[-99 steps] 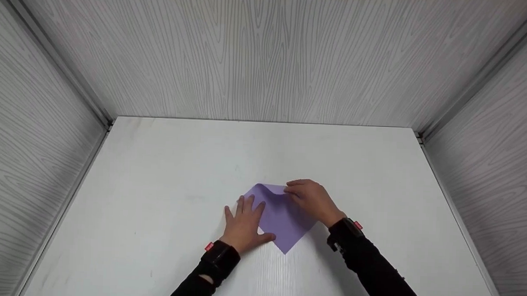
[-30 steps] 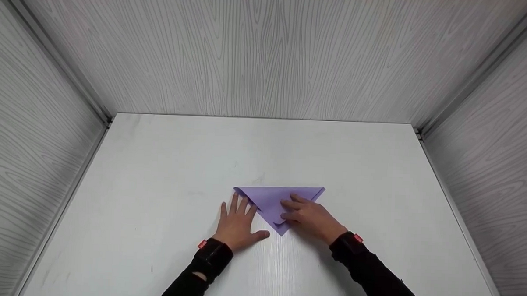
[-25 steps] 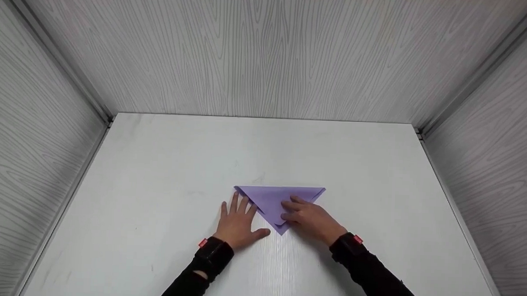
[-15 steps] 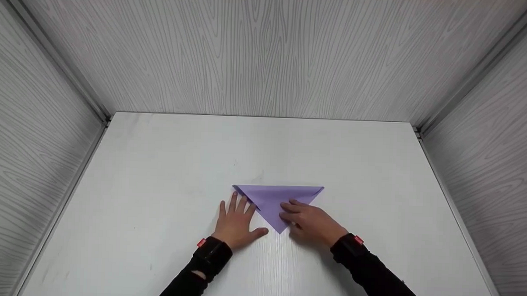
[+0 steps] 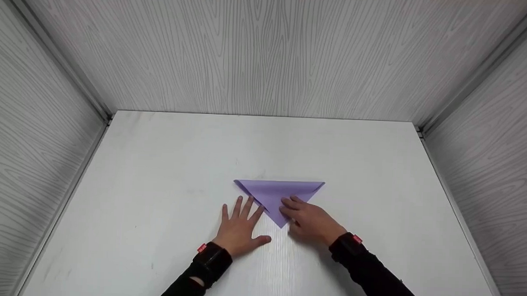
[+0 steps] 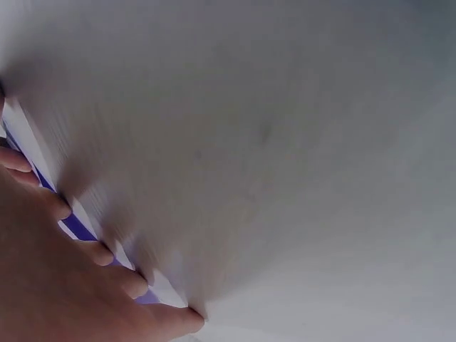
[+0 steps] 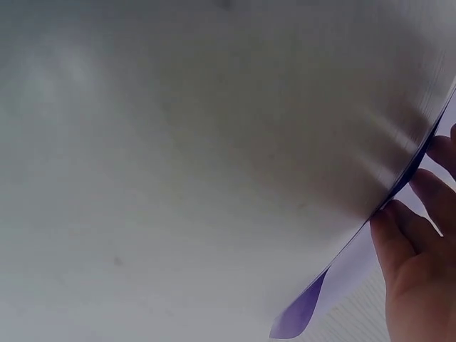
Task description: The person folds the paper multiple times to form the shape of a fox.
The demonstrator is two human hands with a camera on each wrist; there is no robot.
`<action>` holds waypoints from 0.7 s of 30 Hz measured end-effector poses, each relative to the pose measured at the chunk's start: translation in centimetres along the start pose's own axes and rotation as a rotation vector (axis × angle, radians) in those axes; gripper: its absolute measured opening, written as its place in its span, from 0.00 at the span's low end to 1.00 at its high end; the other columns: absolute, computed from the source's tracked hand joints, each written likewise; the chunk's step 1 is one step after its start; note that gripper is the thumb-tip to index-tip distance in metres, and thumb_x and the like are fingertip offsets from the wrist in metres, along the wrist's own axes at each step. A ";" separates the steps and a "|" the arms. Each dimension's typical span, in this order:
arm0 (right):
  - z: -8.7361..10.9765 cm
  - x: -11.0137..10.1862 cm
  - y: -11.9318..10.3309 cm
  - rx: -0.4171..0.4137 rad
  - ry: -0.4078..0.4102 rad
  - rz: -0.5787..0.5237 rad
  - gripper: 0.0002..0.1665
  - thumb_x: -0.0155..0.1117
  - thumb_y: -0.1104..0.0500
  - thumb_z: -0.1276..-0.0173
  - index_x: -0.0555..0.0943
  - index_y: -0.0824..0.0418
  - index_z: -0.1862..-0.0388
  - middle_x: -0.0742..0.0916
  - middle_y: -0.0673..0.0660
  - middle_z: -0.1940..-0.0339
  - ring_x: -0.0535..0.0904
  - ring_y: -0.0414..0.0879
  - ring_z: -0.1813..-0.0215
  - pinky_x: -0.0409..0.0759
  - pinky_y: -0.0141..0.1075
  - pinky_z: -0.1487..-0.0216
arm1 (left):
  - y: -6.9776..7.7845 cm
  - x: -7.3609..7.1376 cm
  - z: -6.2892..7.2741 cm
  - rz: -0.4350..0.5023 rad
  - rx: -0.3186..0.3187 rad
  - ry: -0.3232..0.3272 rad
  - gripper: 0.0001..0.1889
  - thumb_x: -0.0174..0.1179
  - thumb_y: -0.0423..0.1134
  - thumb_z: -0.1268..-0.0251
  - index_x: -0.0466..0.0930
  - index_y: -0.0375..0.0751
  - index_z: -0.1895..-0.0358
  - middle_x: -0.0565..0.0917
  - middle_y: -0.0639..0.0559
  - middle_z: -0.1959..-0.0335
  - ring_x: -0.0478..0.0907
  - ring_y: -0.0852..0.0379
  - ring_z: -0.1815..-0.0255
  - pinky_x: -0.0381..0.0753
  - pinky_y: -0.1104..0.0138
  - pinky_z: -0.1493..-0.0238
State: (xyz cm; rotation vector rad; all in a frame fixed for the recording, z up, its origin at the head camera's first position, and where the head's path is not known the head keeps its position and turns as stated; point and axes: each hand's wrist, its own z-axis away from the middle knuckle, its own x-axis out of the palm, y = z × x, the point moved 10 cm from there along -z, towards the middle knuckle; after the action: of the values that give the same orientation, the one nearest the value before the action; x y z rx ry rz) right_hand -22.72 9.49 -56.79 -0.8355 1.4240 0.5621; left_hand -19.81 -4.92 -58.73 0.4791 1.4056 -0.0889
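A sheet of purple paper (image 5: 273, 191), doubled into a triangle, lies with its long fold at the far side and its point toward me. Along its left slanting edge rest the spread fingertips of my left hand (image 5: 237, 234), thumb stretched out over the tabletop. The right hand (image 5: 312, 220) has bent fingers on the paper near the lower right edge. In the right wrist view its thumb and forefinger come together at that edge, pinching the paper (image 7: 299, 313); the layers gape a little at one corner. The left wrist view shows a purple strip (image 6: 80, 228) between the left fingers.
The white tabletop (image 5: 180, 154) lies under everything. Grey wood-grain panels stand behind it (image 5: 266, 56) and at the left (image 5: 31, 135) and right (image 5: 495, 151). Both forearms wear black sleeves and black wrist bands.
The right hand has brought the paper's far corner toward me, making a triangle. The two layers' tips now line up. Lately the left fingers have slid along the left edge toward the near point.
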 end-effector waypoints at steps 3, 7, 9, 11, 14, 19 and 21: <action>0.1 0.1 -0.2 0.008 -0.010 -0.003 0.28 0.61 0.60 0.29 0.79 0.62 0.30 0.78 0.61 0.27 0.71 0.60 0.25 0.75 0.48 0.31 | 0.0 0.0 0.0 -0.002 0.004 -0.003 0.47 0.56 0.73 0.34 0.63 0.48 0.19 0.55 0.36 0.17 0.47 0.31 0.18 0.49 0.27 0.29; 0.2 0.1 -0.5 0.015 -0.028 0.001 0.29 0.61 0.59 0.28 0.78 0.62 0.29 0.78 0.61 0.27 0.70 0.60 0.24 0.74 0.48 0.30 | 0.0 0.1 0.0 -0.003 -0.002 -0.020 0.47 0.55 0.74 0.34 0.63 0.48 0.19 0.55 0.36 0.17 0.46 0.31 0.17 0.48 0.28 0.29; 0.3 0.2 -0.4 0.016 -0.040 0.007 0.29 0.61 0.58 0.28 0.78 0.62 0.28 0.77 0.61 0.26 0.70 0.59 0.24 0.73 0.47 0.30 | -0.1 0.2 -0.1 -0.001 -0.005 -0.027 0.48 0.54 0.74 0.34 0.62 0.48 0.19 0.54 0.36 0.17 0.45 0.31 0.17 0.48 0.28 0.28; 0.3 0.2 -0.5 0.015 -0.044 0.010 0.29 0.61 0.58 0.28 0.78 0.62 0.28 0.77 0.61 0.26 0.70 0.59 0.24 0.73 0.47 0.30 | -0.2 0.3 -0.2 0.000 -0.010 -0.034 0.48 0.53 0.74 0.34 0.62 0.49 0.19 0.53 0.37 0.17 0.44 0.32 0.17 0.47 0.28 0.28; 0.4 0.2 -0.5 0.011 -0.040 -0.002 0.30 0.61 0.58 0.28 0.77 0.62 0.28 0.77 0.61 0.26 0.70 0.59 0.24 0.73 0.47 0.29 | -0.3 0.3 -0.1 0.006 -0.013 -0.036 0.48 0.53 0.75 0.33 0.62 0.48 0.19 0.53 0.37 0.16 0.43 0.32 0.17 0.46 0.28 0.28; 0.5 0.1 -0.7 -0.002 -0.018 -0.013 0.30 0.60 0.59 0.29 0.78 0.63 0.29 0.77 0.62 0.26 0.70 0.60 0.24 0.72 0.47 0.29 | -0.3 0.4 -0.1 0.023 -0.012 -0.034 0.47 0.53 0.74 0.33 0.62 0.47 0.19 0.53 0.37 0.17 0.43 0.32 0.17 0.45 0.28 0.28; 0.6 0.1 -0.7 -0.011 -0.007 -0.004 0.30 0.61 0.59 0.30 0.78 0.63 0.29 0.78 0.62 0.27 0.71 0.60 0.25 0.73 0.47 0.30 | -0.2 0.4 -0.2 0.024 -0.010 -0.030 0.47 0.53 0.74 0.33 0.63 0.47 0.19 0.54 0.37 0.17 0.43 0.32 0.17 0.45 0.27 0.28</action>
State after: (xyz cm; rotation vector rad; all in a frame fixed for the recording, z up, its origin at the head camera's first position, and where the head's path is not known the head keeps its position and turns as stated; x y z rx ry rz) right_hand -21.77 9.55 -56.79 -0.8444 1.4143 0.5701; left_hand -19.99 -4.99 -59.17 0.4840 1.3701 -0.0692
